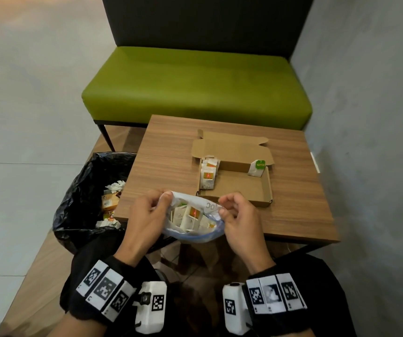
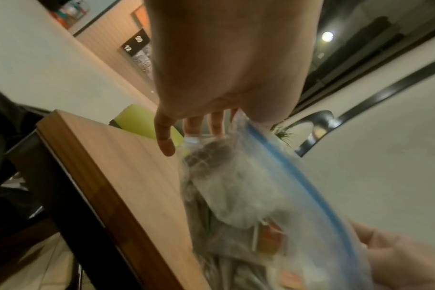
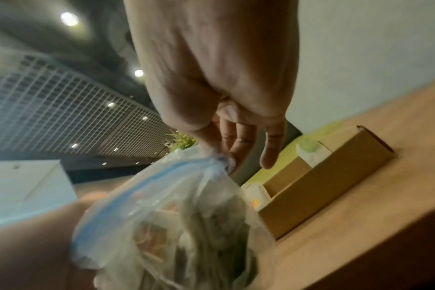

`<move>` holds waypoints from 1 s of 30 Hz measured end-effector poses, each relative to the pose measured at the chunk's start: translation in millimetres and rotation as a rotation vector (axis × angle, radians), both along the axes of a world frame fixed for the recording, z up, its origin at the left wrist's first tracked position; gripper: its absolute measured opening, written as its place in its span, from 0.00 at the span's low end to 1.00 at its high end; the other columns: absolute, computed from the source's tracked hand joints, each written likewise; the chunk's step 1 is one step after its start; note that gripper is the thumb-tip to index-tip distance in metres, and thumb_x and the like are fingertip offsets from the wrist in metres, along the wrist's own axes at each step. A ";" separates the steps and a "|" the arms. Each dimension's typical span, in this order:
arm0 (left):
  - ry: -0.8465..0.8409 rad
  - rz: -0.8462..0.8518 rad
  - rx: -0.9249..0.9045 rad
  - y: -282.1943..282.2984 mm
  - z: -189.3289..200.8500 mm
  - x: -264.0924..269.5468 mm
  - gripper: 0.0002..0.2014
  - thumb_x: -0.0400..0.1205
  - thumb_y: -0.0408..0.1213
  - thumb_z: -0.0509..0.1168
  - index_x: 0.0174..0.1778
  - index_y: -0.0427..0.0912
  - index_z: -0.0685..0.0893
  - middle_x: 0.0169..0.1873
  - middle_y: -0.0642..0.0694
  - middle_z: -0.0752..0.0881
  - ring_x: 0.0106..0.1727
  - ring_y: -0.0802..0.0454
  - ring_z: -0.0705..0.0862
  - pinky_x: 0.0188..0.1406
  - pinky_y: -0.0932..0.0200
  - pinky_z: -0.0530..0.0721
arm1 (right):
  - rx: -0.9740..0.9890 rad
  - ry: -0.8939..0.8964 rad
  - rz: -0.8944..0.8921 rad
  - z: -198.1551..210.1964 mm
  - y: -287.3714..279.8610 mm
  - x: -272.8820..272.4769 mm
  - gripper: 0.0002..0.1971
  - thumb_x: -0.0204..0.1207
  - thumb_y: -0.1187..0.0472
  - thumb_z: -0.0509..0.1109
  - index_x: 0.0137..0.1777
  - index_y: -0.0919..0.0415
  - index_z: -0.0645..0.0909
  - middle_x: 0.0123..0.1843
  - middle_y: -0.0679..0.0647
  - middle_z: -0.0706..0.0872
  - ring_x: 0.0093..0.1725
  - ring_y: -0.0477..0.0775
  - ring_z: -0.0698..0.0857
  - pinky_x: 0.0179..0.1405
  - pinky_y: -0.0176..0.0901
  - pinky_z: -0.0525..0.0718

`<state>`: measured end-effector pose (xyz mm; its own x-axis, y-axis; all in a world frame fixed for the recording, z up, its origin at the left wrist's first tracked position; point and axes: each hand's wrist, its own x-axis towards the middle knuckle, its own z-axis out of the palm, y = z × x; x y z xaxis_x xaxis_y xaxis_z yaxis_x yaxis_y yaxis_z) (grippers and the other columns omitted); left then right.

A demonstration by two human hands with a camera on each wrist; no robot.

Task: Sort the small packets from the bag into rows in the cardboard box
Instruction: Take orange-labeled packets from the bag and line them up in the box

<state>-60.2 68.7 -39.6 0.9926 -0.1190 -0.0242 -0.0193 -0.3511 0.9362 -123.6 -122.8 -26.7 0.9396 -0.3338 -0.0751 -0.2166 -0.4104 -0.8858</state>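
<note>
A clear zip bag (image 1: 193, 220) with a blue seal strip hangs open at the table's near edge, holding several small white packets (image 1: 190, 214) with orange labels. My left hand (image 1: 147, 215) pinches the bag's left rim and my right hand (image 1: 234, 212) pinches its right rim, spreading the mouth. The wrist views show the bag (image 2: 261, 196) (image 3: 176, 215) from either side, blurred. Behind it lies the open cardboard box (image 1: 241, 188). A row of orange-labelled packets (image 1: 209, 173) stands along its left wall. One green-labelled packet (image 1: 257, 167) leans in its far right corner.
The wooden table (image 1: 166, 166) stands in front of a green bench (image 1: 195, 81). A bin lined with black plastic (image 1: 88, 190), holding rubbish, sits at the table's left. A grey wall (image 1: 377, 117) closes the right side.
</note>
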 end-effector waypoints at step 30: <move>-0.154 0.178 0.098 26.0 -0.3 19.7 0.11 0.85 0.40 0.66 0.36 0.47 0.87 0.41 0.54 0.90 0.44 0.56 0.87 0.49 0.48 0.85 | -0.403 -0.245 0.336 -11.3 42.9 57.0 0.08 0.75 0.56 0.77 0.53 0.49 0.91 0.65 0.45 0.83 0.63 0.47 0.80 0.72 0.60 0.73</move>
